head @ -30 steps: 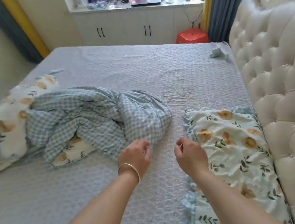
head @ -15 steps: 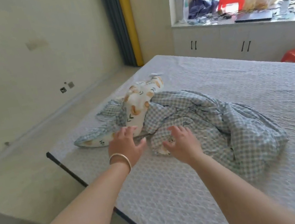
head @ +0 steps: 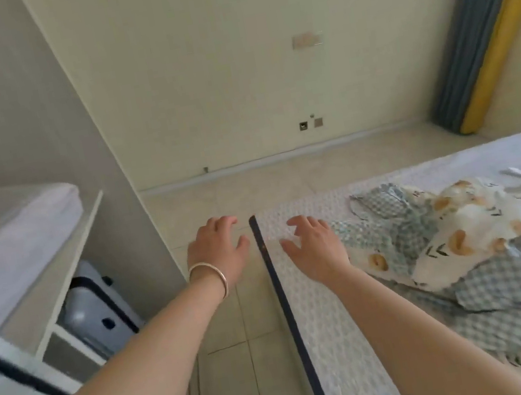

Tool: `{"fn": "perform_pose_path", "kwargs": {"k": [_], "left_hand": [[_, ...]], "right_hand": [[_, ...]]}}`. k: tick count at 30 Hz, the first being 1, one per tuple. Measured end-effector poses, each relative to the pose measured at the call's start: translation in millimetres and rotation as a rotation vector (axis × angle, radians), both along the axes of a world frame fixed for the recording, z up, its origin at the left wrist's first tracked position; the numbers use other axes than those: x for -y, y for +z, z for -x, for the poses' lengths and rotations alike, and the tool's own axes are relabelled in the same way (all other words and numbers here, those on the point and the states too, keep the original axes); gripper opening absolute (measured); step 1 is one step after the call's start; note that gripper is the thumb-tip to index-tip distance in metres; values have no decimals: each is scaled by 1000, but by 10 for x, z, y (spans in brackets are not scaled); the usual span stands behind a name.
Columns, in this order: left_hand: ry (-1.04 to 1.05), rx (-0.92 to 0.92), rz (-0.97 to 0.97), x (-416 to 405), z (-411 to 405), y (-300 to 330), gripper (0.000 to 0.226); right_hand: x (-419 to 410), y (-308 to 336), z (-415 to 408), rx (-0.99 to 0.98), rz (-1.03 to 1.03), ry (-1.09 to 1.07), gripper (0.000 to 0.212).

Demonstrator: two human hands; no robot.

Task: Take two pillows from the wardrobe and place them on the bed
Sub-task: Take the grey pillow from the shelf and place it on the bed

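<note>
Your left hand (head: 219, 257) and right hand (head: 317, 248) are spread empty, free for the wardrobe shelf (head: 64, 259) at nine o'clock.

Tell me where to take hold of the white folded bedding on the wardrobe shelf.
Probably the rounded front edge of the white bedding, both open hands coming from the shelf's open front: the shelf board blocks any approach from below.

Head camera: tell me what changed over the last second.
The view swung left, from the headboard side of the bed to its outer edge and the open wardrobe. Both hands came off the bedding: the left hand is now out over the floor, the right hand over the mattress edge, fingers spread, neither with a grip on anything. The crumpled checked quilt stayed on the bed.
</note>
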State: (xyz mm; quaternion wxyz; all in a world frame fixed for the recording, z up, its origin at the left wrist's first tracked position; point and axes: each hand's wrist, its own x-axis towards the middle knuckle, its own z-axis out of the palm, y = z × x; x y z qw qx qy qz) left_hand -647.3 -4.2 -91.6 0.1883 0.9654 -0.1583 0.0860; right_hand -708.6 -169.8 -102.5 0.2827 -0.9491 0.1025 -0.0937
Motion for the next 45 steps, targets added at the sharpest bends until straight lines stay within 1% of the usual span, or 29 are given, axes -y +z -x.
{"fn": "perform_pose_path", "kwargs": {"k": [3, 7, 11, 14, 17, 20, 23, 25, 28, 32, 37, 41, 45], "left_hand": [[146, -31, 70, -388, -384, 65, 37], [321, 8, 156, -851, -831, 142, 37], [505, -6, 188, -1366, -1133, 53, 37], [639, -5, 195, -1708, -1447, 3, 36], [700, 46, 171, -1989, -1816, 47, 34], [785, 105, 196, -2217, -2103, 103, 33], [880, 105, 276, -2339, -2353, 144, 32], [906, 117, 303, -2421, -2510, 182, 32], [978, 202, 312, -2687, -2689, 266, 31], [1174, 241, 250, -3183, -2790, 325, 33], [1448, 280, 261, -3697, -2795, 430, 31], [1625, 276, 263, -3811, -2723, 485, 30], [1802, 264, 219, -3920, -2511, 443, 30]], "right_hand": [[-267, 92, -603, 17, 9, 132, 41], [-690, 157, -1337, 30, 4, 317, 37], [-1261, 131, -1926, -16, 2, 493, 36], [-1723, 172, -2429, -15, 46, 584, 33], [-2187, 241, -2879, 44, 62, 631, 31], [-2618, 274, -3220, 72, 53, 678, 29], [-3015, 294, -3474, 102, 9, 725, 26], [-3240, 332, -3629, 129, 1, 755, 27], [-3543, 434, -3932, 200, 9, 836, 27], [-4078, 558, -4286, 309, -12, 1042, 25], [-4710, 698, -4381, 416, -2, 1374, 24], [-5069, 803, -4416, 375, 15, 1588, 24], [-5436, 766, -4421, 303, 21, 1693, 24]]}}
